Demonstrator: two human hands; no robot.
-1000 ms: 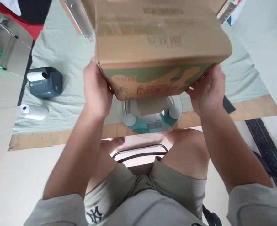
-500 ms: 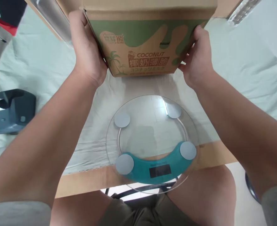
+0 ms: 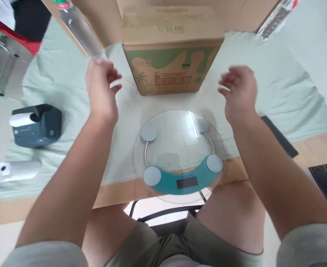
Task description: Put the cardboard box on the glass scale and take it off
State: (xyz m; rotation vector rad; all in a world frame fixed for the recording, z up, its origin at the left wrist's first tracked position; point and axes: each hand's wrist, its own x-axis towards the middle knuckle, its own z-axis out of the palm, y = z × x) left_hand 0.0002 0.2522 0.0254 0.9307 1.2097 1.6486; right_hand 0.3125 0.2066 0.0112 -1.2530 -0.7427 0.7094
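A brown and green cardboard box with "COCONUT" printed on its front stands at the back of the cloth-covered table. To its left, and apart from it, my left hand is in the air with fingers loosely curled and nothing in them. On the other side my right hand hovers clear of the box, slightly blurred, its fingers apart and empty. Between my forearms lies a round glass bathroom scale with a teal band and a dark display. Its near rim juts past the table's front edge.
A dark label printer and a white paper roll are on the left. A clear bottle stands behind my left hand; another clear container is at the back right. A dark flat object lies partly behind my right forearm.
Both hands have let go of the cardboard box and drawn apart to either side. The box now rests on the table, farther from me. The view has shifted, showing more of the table.
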